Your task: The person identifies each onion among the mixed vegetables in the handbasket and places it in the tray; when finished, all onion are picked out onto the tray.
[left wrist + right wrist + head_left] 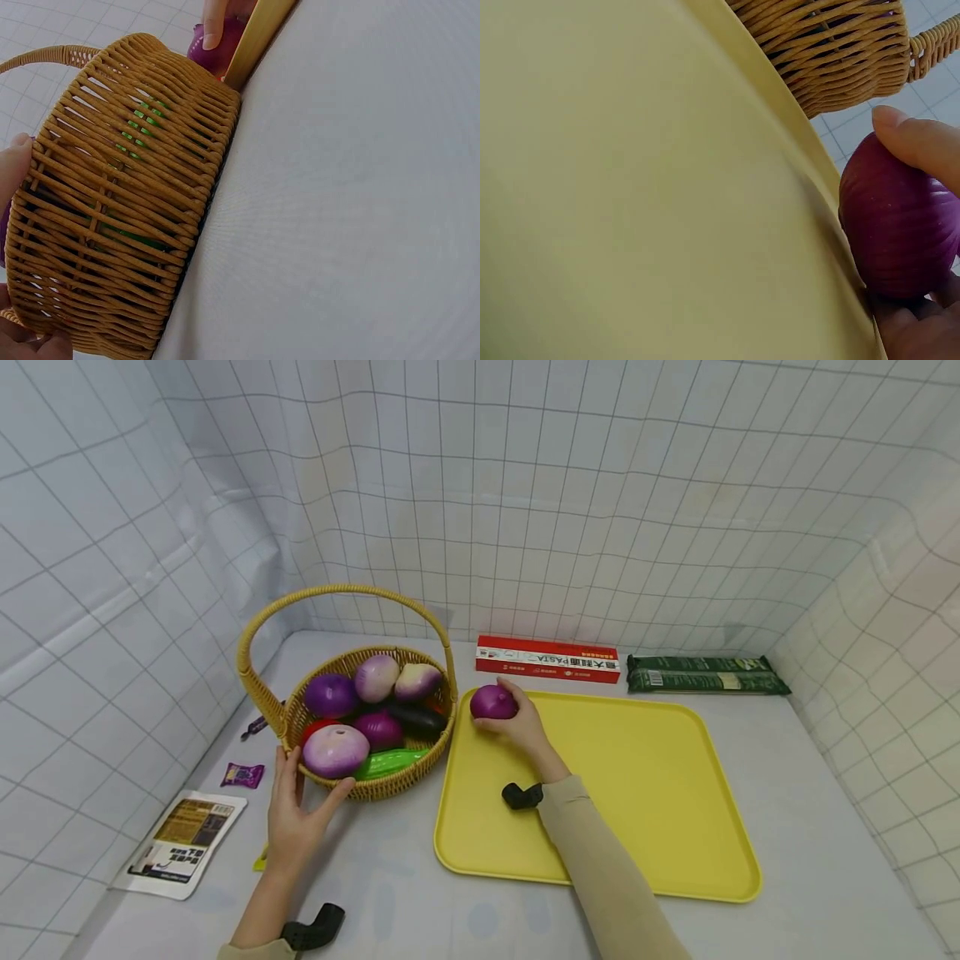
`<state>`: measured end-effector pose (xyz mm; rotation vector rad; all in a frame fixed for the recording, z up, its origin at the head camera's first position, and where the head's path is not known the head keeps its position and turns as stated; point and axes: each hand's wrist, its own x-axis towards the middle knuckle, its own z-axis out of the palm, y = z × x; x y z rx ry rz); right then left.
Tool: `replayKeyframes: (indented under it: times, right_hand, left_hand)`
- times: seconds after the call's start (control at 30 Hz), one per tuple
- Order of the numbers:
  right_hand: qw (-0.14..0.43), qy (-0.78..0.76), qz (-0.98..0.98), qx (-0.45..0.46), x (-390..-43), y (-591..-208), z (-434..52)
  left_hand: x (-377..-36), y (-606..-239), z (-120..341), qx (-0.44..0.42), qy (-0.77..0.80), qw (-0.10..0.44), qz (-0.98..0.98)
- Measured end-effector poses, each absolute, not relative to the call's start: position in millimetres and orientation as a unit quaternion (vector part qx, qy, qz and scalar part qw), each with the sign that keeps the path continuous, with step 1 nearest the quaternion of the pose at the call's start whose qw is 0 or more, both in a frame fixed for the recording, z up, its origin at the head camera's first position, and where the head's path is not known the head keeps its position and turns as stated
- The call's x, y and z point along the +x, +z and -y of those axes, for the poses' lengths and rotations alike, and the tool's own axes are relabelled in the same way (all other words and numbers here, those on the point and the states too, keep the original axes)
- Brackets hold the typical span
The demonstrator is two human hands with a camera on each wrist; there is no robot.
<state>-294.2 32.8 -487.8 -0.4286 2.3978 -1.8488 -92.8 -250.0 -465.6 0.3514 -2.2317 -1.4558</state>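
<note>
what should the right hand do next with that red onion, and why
Probably lower the red onion onto the yellow tray and let go. The right hand grips it at the tray's far left corner, beside the wicker basket, which the left hand steadies.

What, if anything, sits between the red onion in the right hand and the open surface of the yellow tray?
Nothing visible. The right hand holds the red onion at the yellow tray's far left corner, beside the basket; the tray's surface is bare.
</note>
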Motion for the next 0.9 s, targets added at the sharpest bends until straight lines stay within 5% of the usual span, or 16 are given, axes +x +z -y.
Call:
replayKeyframes:
  times: [0.47,0.73,0.9]
  right_hand:
    - [0.021,-0.595,-0.789,-0.148,-288.7,-482.6,-33.3]
    - [-0.128,-0.678,-0.698,-0.194,-252.4,-420.8,-33.4]
    - [-0.111,-0.731,-0.627,-0.244,-228.0,-392.0,-17.0]
  left_hand:
    - [-93.2,-465.7,250.1,0.125,-0.527,0.224,0.810]
    - [-91.0,-466.3,250.4,0.123,-0.528,0.224,0.810]
    - [-91.9,-467.0,251.0,0.127,-0.521,0.223,0.814]
